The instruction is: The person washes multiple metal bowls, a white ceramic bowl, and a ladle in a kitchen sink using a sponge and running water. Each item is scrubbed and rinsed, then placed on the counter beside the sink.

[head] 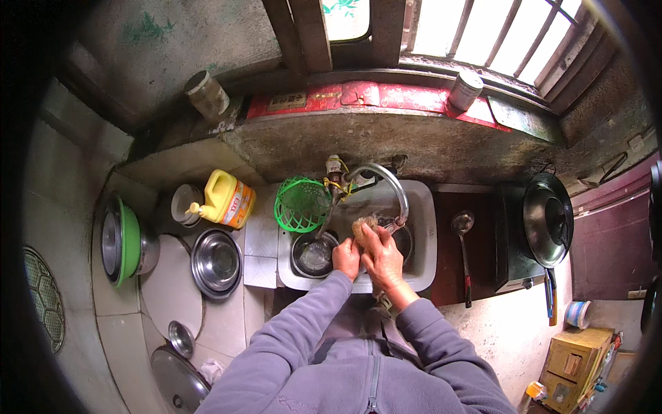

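Over the white sink [425,259], both of my hands are close together beneath the curved metal faucet [401,194]. A brown, rough scrubber [363,226] is gripped in my right hand [380,253]. My left hand [346,257] is closed right beside it, its fingers curled; what it may hold is hidden. A metal bowl [314,254] lies in the sink to the left of my hands, and a dark round pan [403,243] is partly hidden behind my right hand. The green plastic basket [301,204] rests at the sink's back left corner.
Left of the sink are stacked metal bowls [217,260], a yellow detergent jug [227,202] and a green basin [129,240]. To the right, a ladle [463,225] lies on the dark counter, beside a gas stove [509,238] bearing a wok [548,222]. Cans stand on the ledge behind.
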`<state>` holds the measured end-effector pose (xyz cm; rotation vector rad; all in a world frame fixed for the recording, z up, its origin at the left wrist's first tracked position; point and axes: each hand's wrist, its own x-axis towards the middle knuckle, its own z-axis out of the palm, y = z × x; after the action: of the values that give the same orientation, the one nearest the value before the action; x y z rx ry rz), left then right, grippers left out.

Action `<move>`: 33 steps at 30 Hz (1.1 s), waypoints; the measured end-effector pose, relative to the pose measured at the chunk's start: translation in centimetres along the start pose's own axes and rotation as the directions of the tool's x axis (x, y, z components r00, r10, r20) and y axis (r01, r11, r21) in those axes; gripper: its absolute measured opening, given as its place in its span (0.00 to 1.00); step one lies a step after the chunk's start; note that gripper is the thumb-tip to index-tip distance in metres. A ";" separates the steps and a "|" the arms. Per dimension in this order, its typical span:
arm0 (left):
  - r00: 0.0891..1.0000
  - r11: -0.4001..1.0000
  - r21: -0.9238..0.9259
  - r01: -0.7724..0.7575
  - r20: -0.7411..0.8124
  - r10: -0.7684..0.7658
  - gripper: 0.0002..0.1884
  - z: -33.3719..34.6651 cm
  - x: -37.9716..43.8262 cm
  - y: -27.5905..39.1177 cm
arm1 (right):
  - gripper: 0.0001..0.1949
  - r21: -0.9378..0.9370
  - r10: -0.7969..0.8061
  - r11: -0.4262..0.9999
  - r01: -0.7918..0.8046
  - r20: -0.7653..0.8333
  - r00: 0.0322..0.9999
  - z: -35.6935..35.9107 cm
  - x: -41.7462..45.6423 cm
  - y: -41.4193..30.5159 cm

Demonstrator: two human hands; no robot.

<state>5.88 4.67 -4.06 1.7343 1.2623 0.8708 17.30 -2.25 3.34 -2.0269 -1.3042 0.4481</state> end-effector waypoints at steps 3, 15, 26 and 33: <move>0.998 1.000 -0.015 0.000 0.067 0.001 0.17 -0.8 -0.5 0.5 | 0.26 0.047 0.131 0.991 -0.128 -0.058 0.990 0.5 2.4 1.2; 0.509 0.029 -0.871 0.491 0.260 -0.821 0.20 0.3 0.3 -0.2 | 0.28 0.606 0.376 0.745 -0.279 -0.037 0.926 3.5 -1.8 13.2; 0.692 0.053 -0.816 0.576 0.452 -0.564 0.18 0.4 -1.3 0.3 | 0.27 0.138 0.191 0.973 -0.186 -0.022 0.981 0.2 0.0 3.7; 0.722 0.181 -0.732 0.656 0.541 -0.431 0.16 0.2 -0.9 0.3 | 0.29 0.175 0.087 0.982 -0.069 -0.097 0.992 1.2 -1.7 4.0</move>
<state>5.95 3.71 -3.92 0.3523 0.8431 0.6561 18.49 -4.45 -0.45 -1.9359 -1.0887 0.4677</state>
